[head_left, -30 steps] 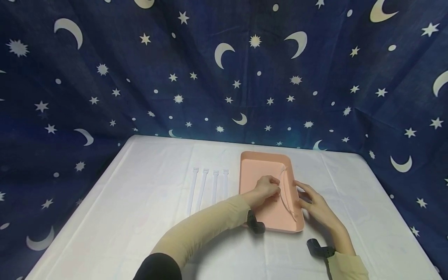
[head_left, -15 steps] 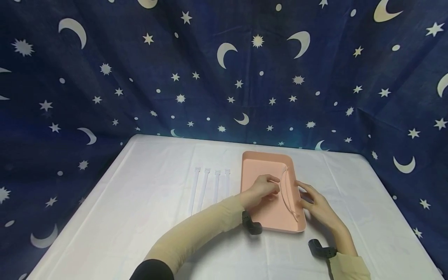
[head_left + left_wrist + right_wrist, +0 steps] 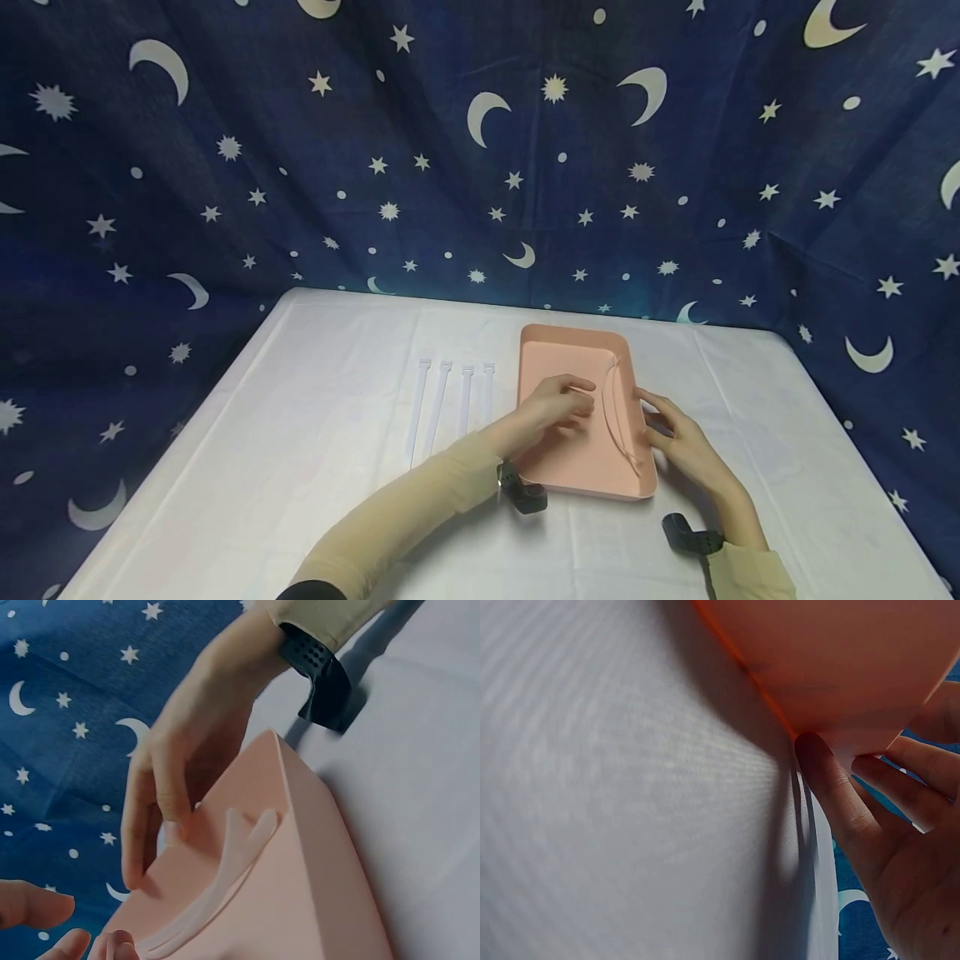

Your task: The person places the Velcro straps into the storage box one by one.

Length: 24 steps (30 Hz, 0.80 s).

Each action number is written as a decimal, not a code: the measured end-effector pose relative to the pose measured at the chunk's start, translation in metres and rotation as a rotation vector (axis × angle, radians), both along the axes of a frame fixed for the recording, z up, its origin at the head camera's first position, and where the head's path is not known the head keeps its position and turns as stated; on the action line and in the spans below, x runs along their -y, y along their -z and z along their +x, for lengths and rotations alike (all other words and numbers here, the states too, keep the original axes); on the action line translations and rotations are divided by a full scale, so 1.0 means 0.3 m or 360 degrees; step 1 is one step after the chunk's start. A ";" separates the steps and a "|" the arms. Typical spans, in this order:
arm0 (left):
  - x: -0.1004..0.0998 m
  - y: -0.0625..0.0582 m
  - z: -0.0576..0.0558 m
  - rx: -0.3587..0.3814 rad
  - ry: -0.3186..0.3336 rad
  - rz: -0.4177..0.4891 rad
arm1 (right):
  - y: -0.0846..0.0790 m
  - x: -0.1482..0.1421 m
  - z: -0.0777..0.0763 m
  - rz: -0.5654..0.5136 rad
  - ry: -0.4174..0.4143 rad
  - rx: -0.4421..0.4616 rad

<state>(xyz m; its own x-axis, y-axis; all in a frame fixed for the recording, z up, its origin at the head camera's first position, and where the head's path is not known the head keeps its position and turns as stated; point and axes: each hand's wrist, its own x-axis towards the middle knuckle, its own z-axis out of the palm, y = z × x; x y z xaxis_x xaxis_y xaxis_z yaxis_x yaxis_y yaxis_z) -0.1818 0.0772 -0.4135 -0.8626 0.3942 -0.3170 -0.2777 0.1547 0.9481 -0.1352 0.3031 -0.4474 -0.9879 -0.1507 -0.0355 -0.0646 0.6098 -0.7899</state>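
Note:
A shallow peach-coloured tray (image 3: pixel 551 357) lies on the white-covered table. Inside it, along the right wall, rests a thin pale strap (image 3: pixel 214 896) bent into a narrow loop. My left hand (image 3: pixel 551 406) hovers over the tray's middle, fingers loosely bent and nothing between them, to the left of the strap. At the tray's right side is my right hand (image 3: pixel 686 446); its fingertips touch the outer wall, with the thumb (image 3: pixel 826 769) low near the tray's bottom edge. Both hands emerge from beige sleeves.
Several white slotted-head straps (image 3: pixel 467 400) lie side by side left of the tray, their lower ends partly behind my left arm. Dark cameras (image 3: pixel 522 492) sit on both wrists. A dark blue curtain (image 3: pixel 420 225) with moons and stars hangs behind the table's far edge.
My left hand has drawn back slightly left, away from the strap in the tray. The right hand keeps its place at the tray's side. The whole head view has shifted a little.

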 end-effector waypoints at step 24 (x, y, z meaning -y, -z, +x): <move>0.193 -0.037 0.054 -0.0280 0.0033 0.0180 | 0.005 0.000 -0.001 0.0021 -0.0002 -0.0037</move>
<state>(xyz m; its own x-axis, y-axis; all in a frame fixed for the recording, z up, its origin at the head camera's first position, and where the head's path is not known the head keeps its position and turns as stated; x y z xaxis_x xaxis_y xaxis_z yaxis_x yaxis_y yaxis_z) -0.1657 0.0192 -0.4025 -0.8920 0.4371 -0.1149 -0.1042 0.0483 0.9934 -0.1355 0.3032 -0.4489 -0.9883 -0.1517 -0.0149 -0.0834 0.6202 -0.7800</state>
